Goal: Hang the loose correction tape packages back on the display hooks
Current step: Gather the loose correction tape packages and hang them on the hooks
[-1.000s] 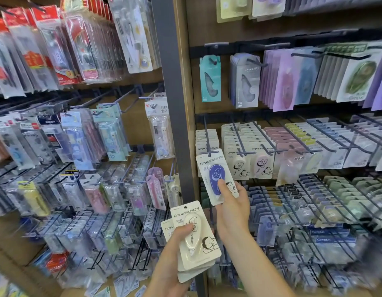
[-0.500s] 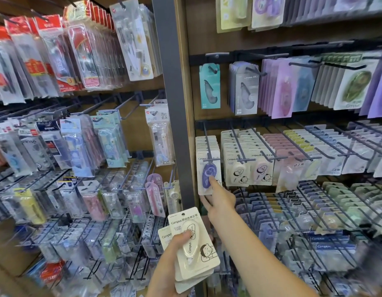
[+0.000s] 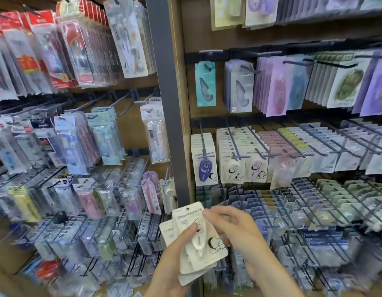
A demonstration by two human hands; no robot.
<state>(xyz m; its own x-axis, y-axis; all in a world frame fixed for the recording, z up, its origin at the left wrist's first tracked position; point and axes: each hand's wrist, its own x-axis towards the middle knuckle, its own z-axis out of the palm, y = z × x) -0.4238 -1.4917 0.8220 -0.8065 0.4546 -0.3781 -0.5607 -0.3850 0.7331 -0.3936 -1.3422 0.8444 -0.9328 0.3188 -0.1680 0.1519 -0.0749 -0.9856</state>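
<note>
A small stack of cream correction tape packages (image 3: 197, 243) is held low in the view, below and slightly left of the purple-tape package (image 3: 205, 166) that hangs at the front of the leftmost hook (image 3: 204, 144) of the middle row. That hanging package is taken as the landmark. The stack is gripped by the left hand (image 3: 175, 260), its thumb pressed on the front of the top card and its fingers hidden behind. The right hand (image 3: 233, 228) is laid against the right edge of the top card, its fingers (image 3: 215, 213) curled round the upper corner; whether the card is already pinched free of the stack cannot be told.

The long axis of the top card is tilted, its punched hang hole pointing up and a little left, toward the landmark row. The cream packages of matching design (image 3: 231, 168) hang just right of the landmark, so the coming move is judged to go up and slightly right from the fingers. The right hand is the nearer one to that hook. The hole would need to be turned upright and lined up with the hook's tip before being slid on.

"Campus" is printed on the top card, followed by characters too small to be read; the same word is seen on the card beneath and on the landmark's header. A cartoon figure is printed at the lower right corner of the top card.
</note>
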